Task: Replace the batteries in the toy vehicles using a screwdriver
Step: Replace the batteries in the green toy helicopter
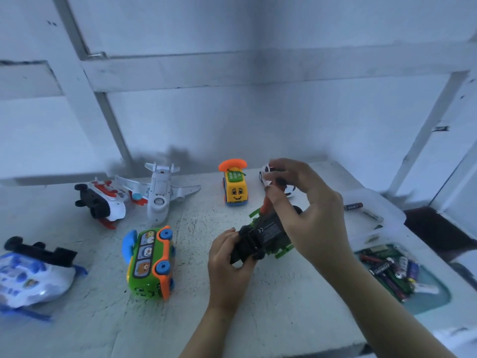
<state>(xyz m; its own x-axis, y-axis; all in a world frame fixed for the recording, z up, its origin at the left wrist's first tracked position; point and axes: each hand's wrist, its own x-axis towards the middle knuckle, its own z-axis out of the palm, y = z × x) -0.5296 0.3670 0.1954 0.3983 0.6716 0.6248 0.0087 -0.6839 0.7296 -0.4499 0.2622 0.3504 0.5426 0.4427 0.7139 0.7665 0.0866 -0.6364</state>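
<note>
**tinkerdad:** How's that little car going to handle? Where would you grab it?

**boltsy:** The green-and-black toy car [268, 235] is belly-up just right of the table [284, 306] middle. Can't tell if it rests on the top or is lifted. The left hand [227, 257] comes in from 7 o'clock and wraps its near end, fingers curled round the wheels. The right hand [309, 210] pinches the red screwdriver [265, 205], stood upright on the underside.

My guess is it's light hollow plastic, stiff. The thin green side bars look snappable, so hold the chunky black chassis. A smooth shell may skate under screwdriver pressure.

**tinkerdad:** What's the headcount?

**boltsy:** Seven vehicles. There's that one plus:
- green bus [151, 262] on its side at 9
- blue-and-white toy [31, 277] flipped, far out at 9
- red-and-white toy [103, 202] at 10
- white plane [160, 195] at 11
- yellow phone car [235, 189] at 12
- white car [265, 171] half hidden behind the right hand at 1

One screwdriver, and one loose battery [353, 206] at 2. The tray [436, 303] at 4 holds a heap of batteries [387, 272], too jumbled to count.
</note>
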